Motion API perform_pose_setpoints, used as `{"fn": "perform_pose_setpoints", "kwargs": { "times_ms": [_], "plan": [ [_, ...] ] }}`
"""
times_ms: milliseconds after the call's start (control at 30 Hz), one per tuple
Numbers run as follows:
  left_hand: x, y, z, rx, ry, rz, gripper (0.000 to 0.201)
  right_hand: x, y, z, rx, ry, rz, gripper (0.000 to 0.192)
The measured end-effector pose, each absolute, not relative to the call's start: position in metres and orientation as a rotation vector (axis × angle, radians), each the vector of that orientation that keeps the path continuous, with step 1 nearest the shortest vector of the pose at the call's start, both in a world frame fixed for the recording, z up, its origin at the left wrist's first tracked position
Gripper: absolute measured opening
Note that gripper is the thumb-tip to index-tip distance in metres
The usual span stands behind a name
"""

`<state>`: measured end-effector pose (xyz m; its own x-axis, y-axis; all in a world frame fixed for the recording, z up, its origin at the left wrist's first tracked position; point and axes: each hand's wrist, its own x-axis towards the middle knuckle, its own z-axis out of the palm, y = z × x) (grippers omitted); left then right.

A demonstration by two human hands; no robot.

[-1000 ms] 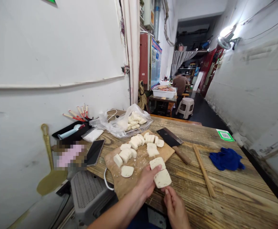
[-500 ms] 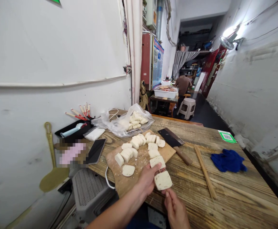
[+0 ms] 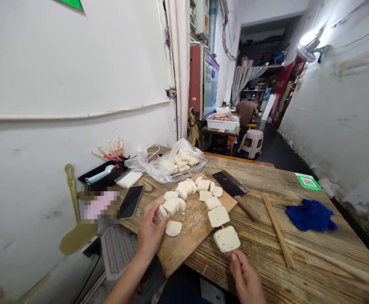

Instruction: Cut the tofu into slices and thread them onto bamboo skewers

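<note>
In my right hand (image 3: 246, 274) is the lower end of a thin wooden skewer (image 3: 223, 226), pinched between thumb and fingers. A white steamed bun slice (image 3: 227, 239) is threaded on it nearest the hand, with another slice (image 3: 218, 216) just beyond. More slices line up past these over the wooden cutting board (image 3: 192, 236); whether the skewer runs through them I cannot tell. At the board's left side, my left hand (image 3: 149, 232) has thumb and fingers around the end slice (image 3: 162, 212) of a row. A single slice (image 3: 173, 228) lies flat beside the thumb.
A cleaver (image 3: 230, 183) lies right of the board, then a bundle of skewers (image 3: 277, 232) and a blue cloth (image 3: 311, 215). Behind stands a plastic bag (image 3: 159, 169) with pieces. A phone (image 3: 131, 202) is at the left edge. A person (image 3: 246, 112) sits far back.
My left hand has let go of the skewered slices and moved left to the end slice on the board. My right hand, still holding the skewer, sits slightly further right.
</note>
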<state>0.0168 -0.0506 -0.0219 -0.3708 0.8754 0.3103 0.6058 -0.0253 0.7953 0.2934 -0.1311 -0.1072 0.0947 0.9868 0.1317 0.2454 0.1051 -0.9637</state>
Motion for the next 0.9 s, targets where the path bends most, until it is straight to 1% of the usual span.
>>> {"fn": "perform_pose_setpoints", "kwargs": {
  "times_ms": [100, 200, 367, 500, 733, 900],
  "plan": [
    [0.013, -0.051, -0.021, 1.772, 2.008, 1.281, 0.051, 0.285, -0.127, -0.095, -1.318, -1.339, 0.839, 0.043],
    [0.010, -0.047, -0.022, 1.908, 2.009, 1.206, 0.055, 0.280, -0.120, -0.077, -1.283, -1.389, 0.793, 0.041],
    [0.001, -0.039, -0.036, 1.797, 2.031, 1.085, 0.064, 0.281, -0.091, -0.039, -1.213, -1.625, 0.764, 0.037],
    [-0.003, -0.036, -0.044, 1.742, 2.027, 1.105, 0.065, 0.267, -0.031, -0.015, -1.340, -1.849, 0.648, 0.038],
    [-0.014, -0.031, -0.055, 1.654, 1.975, 1.180, 0.061, 0.195, 0.105, 0.003, -1.629, -1.952, 0.497, 0.018],
    [-0.021, -0.031, -0.067, 1.615, 1.906, 1.295, 0.056, 0.141, 0.171, 0.005, -1.804, -1.960, 0.517, 0.021]
  ]
}}
